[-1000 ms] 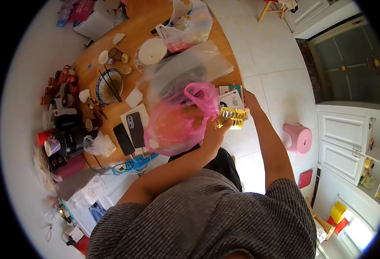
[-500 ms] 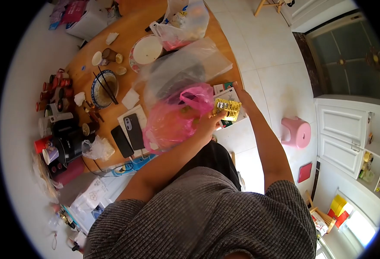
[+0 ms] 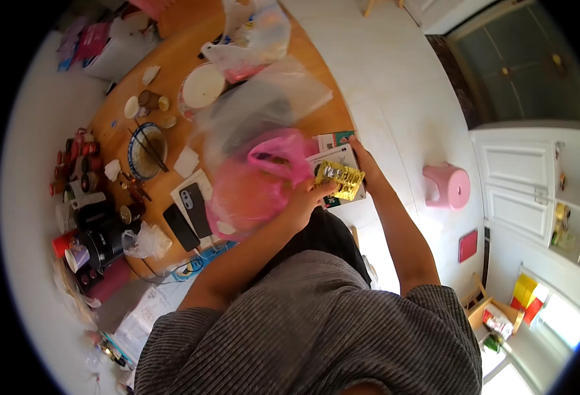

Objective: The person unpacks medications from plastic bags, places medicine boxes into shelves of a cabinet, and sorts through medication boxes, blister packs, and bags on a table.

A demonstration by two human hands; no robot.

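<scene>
A gold blister pack (image 3: 341,180) is pinched between the thumb and fingers of my left hand (image 3: 303,201), beside the table's edge. Behind it are small boxes: a white one with print (image 3: 329,158) and a green-and-white one (image 3: 333,140). My right hand (image 3: 364,158) is closed around the far side of these boxes. The blister pack overlaps the front of the white box. Close to my left hand lies a pink plastic bag (image 3: 250,187), its contents blurred behind the film.
On the wooden table (image 3: 171,39) are a clear plastic bag (image 3: 270,99), a bowl with chopsticks (image 3: 146,151), two phones (image 3: 196,209), a plate (image 3: 203,85) and a black appliance (image 3: 99,237). A pink stool (image 3: 447,186) stands on the floor to the right.
The whole view has shifted and turned slightly. The boxes in my right hand show more of their faces now, and the blister pack has tilted a little. Both hands keep their holds.
</scene>
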